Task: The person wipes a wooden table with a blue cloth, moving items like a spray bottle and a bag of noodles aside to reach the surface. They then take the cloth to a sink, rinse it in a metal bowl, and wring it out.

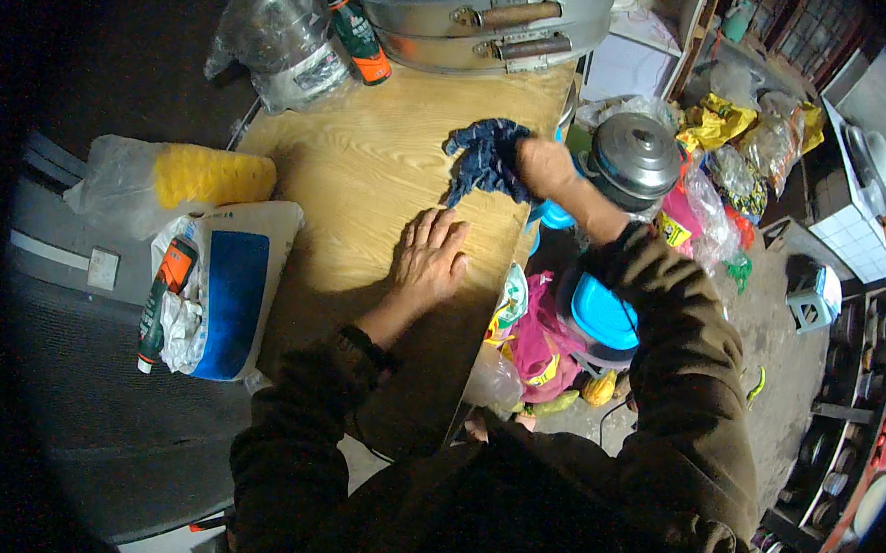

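Observation:
On the wood-grain tabletop (335, 188), a crumpled dark blue cloth (487, 159) lies close to the right edge. My right hand (546, 165) is closed in a fist on the cloth's right end, just at that edge. Flat on the table, palm down with the fingers slightly apart, rests my left hand (433, 253); it holds nothing. The cloth is a little beyond its fingertips. My dark sleeves cover both forearms.
At the table's far end stand a large metal steamer (486, 23), a green-and-orange canister (358, 35) and a plastic-wrapped item (297, 43). Packages, including a blue-and-white pack (235, 303), line the left side. A lidded metal pot (636, 155) and bags crowd the right.

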`<state>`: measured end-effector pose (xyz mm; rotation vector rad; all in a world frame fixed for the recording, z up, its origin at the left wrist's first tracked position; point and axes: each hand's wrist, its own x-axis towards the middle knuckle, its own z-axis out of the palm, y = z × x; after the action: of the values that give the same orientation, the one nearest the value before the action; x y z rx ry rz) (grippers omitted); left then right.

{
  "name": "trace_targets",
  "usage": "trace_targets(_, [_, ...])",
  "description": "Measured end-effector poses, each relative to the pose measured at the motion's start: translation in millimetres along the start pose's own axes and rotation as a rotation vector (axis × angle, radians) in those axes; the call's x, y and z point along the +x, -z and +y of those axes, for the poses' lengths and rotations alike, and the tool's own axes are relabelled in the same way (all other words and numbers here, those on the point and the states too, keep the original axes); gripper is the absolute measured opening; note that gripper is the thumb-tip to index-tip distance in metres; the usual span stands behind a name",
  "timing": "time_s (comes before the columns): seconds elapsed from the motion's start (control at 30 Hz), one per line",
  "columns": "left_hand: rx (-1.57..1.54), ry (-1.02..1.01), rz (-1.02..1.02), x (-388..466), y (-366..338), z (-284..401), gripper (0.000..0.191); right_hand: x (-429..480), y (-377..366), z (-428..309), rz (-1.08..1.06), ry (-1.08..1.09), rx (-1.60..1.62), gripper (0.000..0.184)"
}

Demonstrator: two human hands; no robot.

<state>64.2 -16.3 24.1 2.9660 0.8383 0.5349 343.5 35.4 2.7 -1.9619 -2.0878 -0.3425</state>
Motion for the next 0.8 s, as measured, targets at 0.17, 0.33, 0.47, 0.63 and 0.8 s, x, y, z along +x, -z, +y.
trace_targets(0.17, [0.003,-0.008,-0.014,6,-9,0,0.044,31,-30,71,0.068,-0.223,0.096,0.018])
trace_targets(0.33, [0.078,-0.033,0.034,0,-15,-3,0.043,14,-2,51,-0.040,-0.069,0.223,0.060])
trace_targets(0.47, [0.097,-0.025,0.006,-3,-22,-5,0.043,-14,27,18,-0.152,-0.029,0.257,0.067])
trace_targets(0.63, [0.115,-0.018,-0.050,-3,-29,-8,0.047,-35,13,-2,-0.045,-0.167,0.025,0.092])
trace_targets(0.8, [0.144,0.007,-0.115,-4,-24,-5,0.048,-35,-17,-10,0.275,-0.185,-0.236,0.072])
